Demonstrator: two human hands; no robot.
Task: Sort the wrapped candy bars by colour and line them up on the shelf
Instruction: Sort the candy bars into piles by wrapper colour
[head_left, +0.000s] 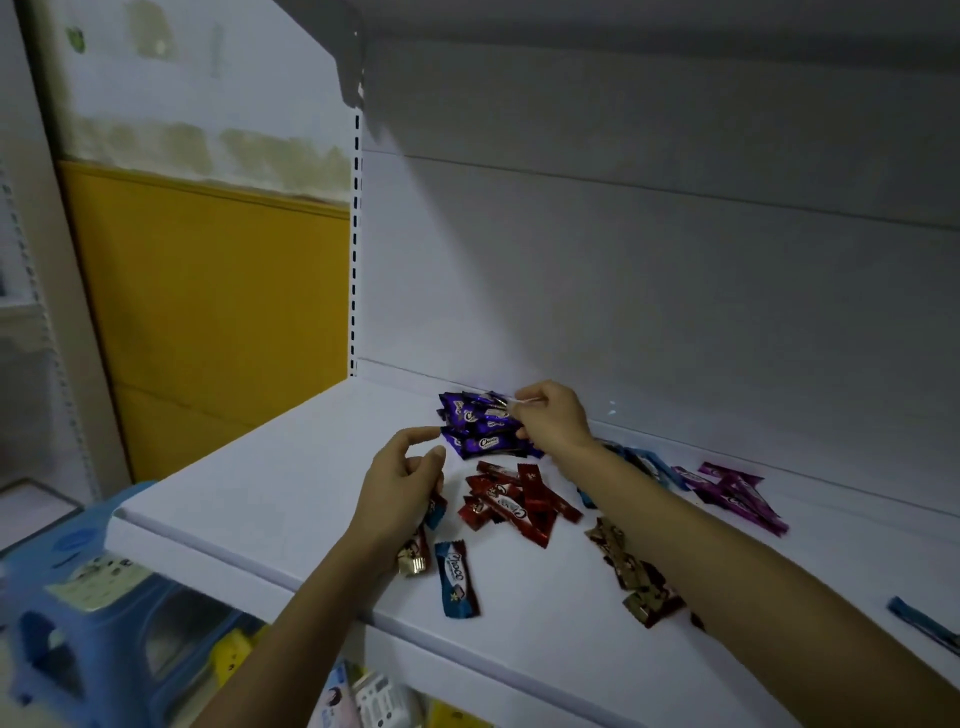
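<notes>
Wrapped candy bars lie on a white shelf (249, 467). A pile of dark blue bars (480, 426) sits near the back wall. My right hand (553, 423) pinches the end of one bar at the top of that pile. My left hand (400, 493) hovers just left of the pile, fingers loosely curled, holding nothing. Red bars (519, 501) lie in a heap in front of the blue pile. A light blue bar (457, 579) and a gold-brown bar (414, 556) lie below my left hand. More gold-brown bars (631, 566) show beside my right forearm, and purple bars (732, 491) lie to the right.
Light blue bars (649, 465) lie partly behind my right forearm, and another bar (924, 621) lies at the far right. A blue plastic stool (78, 639) stands lower left. A shelf overhead (623, 26) casts shadow. Packaged goods (363, 701) sit on the shelf below.
</notes>
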